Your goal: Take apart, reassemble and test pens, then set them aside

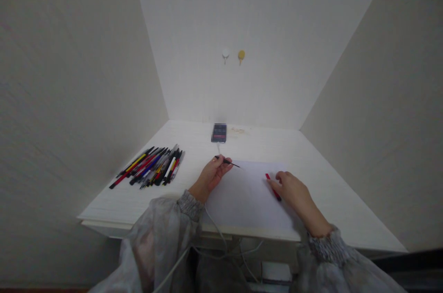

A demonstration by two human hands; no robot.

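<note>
Pinched in my left hand (214, 173), above the left part of the paper, is a thin black pen refill (234, 164). Its narrow rod points right, and a thicker dark end shows past my thumb. A red pen piece with a black end (273, 188) lies slanted on the white sheet (242, 196). Over its right side is my right hand (290, 187), with thumb and fingers apart. The thumb tip is at the red piece; I cannot tell if it presses on it.
A pile of mixed pens (152, 168) lies on the left of the white table (332, 191). A phone (219, 133) with a white cable stands at the back. Two small hooks, one white (225, 54) and one yellow (241, 55), are on the back wall. Cables hang below the front edge.
</note>
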